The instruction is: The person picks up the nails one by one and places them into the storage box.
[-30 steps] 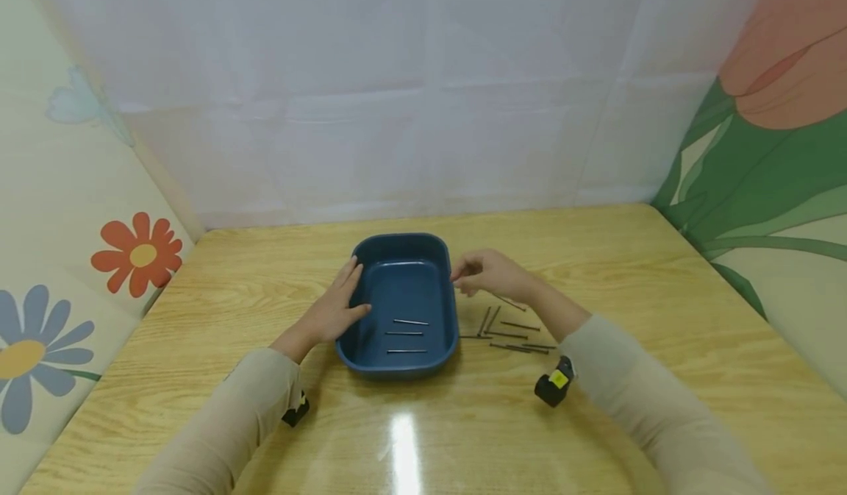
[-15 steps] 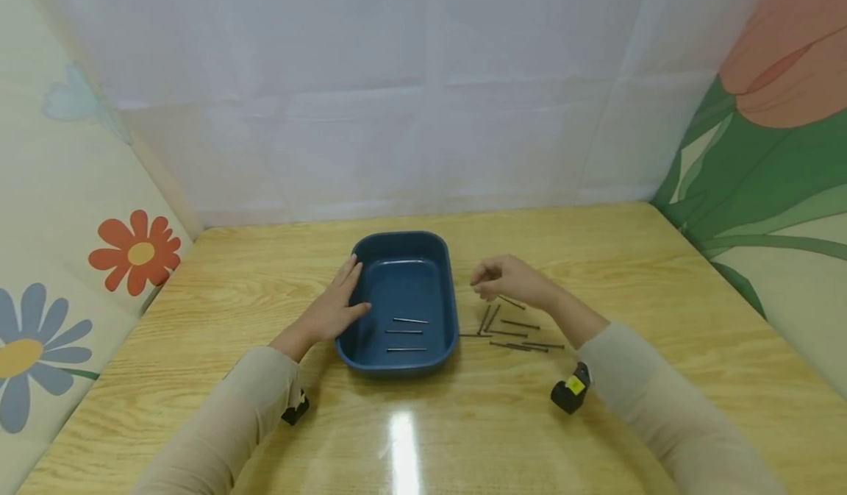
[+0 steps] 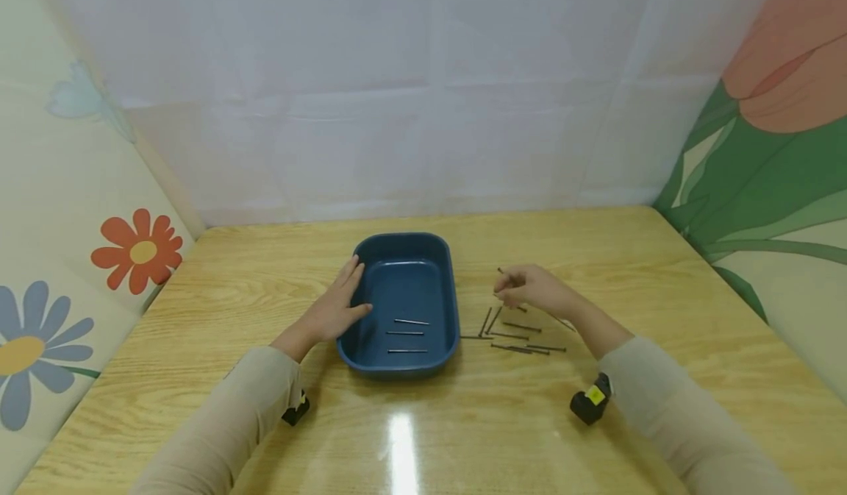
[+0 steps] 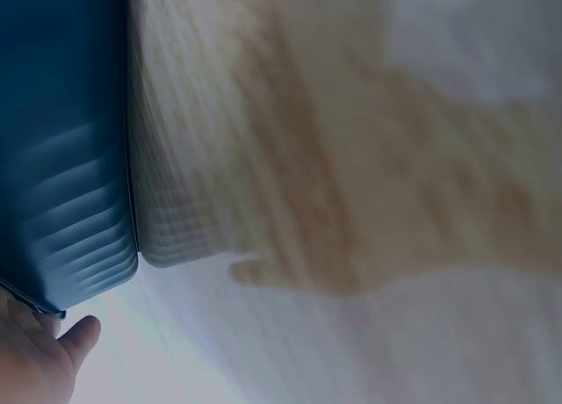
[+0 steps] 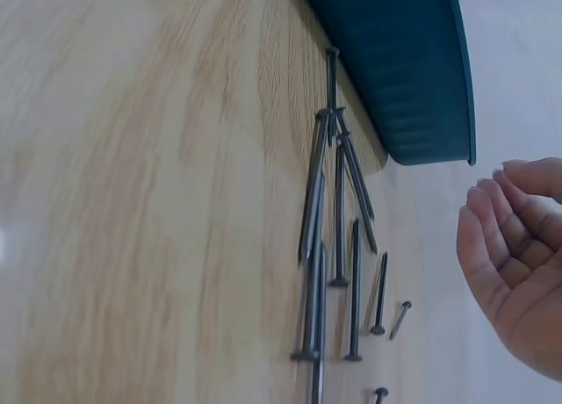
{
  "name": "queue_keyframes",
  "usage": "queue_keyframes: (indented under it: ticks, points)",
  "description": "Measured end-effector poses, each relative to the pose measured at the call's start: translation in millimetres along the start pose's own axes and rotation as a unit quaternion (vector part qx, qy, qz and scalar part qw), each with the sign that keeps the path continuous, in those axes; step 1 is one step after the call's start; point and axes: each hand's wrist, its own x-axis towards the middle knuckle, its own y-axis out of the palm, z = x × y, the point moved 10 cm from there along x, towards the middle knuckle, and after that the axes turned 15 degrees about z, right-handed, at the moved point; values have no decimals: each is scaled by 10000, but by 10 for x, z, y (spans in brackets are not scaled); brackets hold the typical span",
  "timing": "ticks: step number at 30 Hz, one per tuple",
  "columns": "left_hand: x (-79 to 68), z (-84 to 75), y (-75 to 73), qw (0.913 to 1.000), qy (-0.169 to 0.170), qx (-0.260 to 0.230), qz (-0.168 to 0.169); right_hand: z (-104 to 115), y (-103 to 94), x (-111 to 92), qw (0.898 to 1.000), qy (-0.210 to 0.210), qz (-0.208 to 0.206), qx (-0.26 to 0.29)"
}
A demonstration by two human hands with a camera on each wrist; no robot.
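Note:
A deep blue rectangular tray point(image 3: 405, 372) stands on the table with three nails point(image 3: 405, 332) lying in its near half. My left hand point(image 3: 329, 311) rests against the tray's left rim, fingers extended along it and thumb across the edge. To the right of the tray, my right hand point(image 3: 532, 289) hovers over the far side of a loose group of dark nails point(image 3: 508, 335). Its fingers are loosely bent, the thumb near the index fingertip, and no nail shows between them in the right wrist view. The hand partly covers a nail in the head view.
The wood-grain table point(image 3: 265, 260) runs back to a white cloth point(image 3: 423, 112). Flower-printed panels point(image 3: 787, 208) stand at both sides. One small nail point(image 5: 400, 319) lies apart from the crossed ones. A black wrist camera point(image 3: 590, 401) hangs below the right sleeve.
My right hand has moved from the tray's right rim rightward and slightly nearer, over the nails. The left hand, the tray and the three nails in it have stayed put.

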Motion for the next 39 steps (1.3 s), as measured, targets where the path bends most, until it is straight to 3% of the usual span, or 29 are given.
queue_keyframes:
  ticks: [8, 18, 31, 39]
  points:
    - [3, 4, 3, 10000, -20, -37, 20, -85, -45, -101, 9999, 3, -66, -75]
    - [4, 10, 5, 9999, -99, -47, 49, -302, -117, -240, 9990, 374, -226, -49]
    - [8, 24, 12, 9999, -121, -37, 76, -381, -253, -399, 9960, 566, -364, -596]
    - [4, 17, 10, 9999, -121, -53, 83, -464, -299, -459, 9969, 600, -344, -363]
